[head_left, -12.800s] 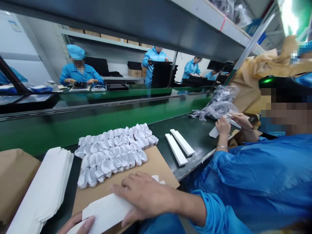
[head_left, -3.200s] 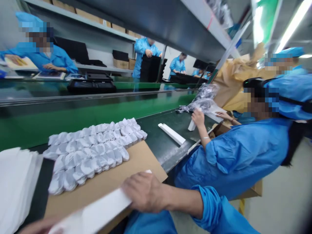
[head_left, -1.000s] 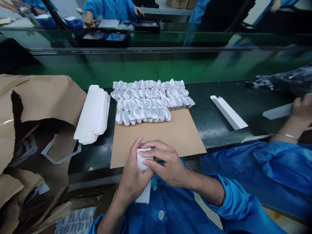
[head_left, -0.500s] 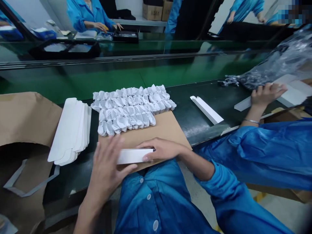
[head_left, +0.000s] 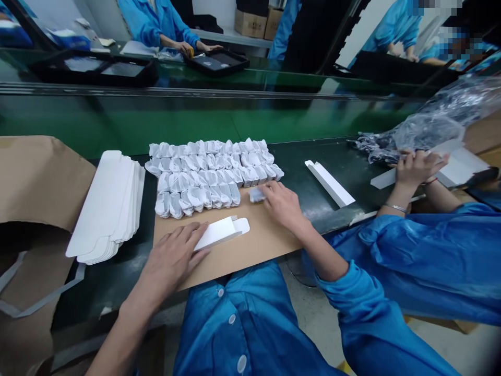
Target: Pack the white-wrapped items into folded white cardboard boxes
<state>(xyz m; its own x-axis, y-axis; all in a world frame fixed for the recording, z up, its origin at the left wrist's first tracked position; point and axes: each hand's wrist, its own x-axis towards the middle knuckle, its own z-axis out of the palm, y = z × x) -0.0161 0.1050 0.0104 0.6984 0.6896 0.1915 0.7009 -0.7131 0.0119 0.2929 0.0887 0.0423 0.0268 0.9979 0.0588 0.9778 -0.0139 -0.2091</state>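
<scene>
My left hand (head_left: pixel 174 256) is closed round the near-left end of a narrow white carton (head_left: pixel 219 233). The carton's right end flap stands open, and it rests over a brown cardboard sheet (head_left: pixel 235 256). Between the fingertips of my right hand (head_left: pixel 285 206) is a small white paper-wrapped packet (head_left: pixel 256 195), slightly blurred. It is at the right end of the front row of many similar wrapped packets (head_left: pixel 195 180), laid close together in rows at the back of the sheet. What is inside the wrapping is hidden.
Flat white cartons (head_left: pixel 107 206) lie stacked at left, beside a large brown paper bag (head_left: pixel 43 177). Another folded white carton (head_left: pixel 330 183) lies at right. Beyond it are a co-worker's hands (head_left: pixel 417 169) and clear plastic bags (head_left: pixel 430 122). A green conveyor (head_left: pixel 188 117) runs behind.
My right hand has left the carton, moved up and right, and taken hold of a wrapped packet. My left hand has closed on the carton, now tilted with its flap showing.
</scene>
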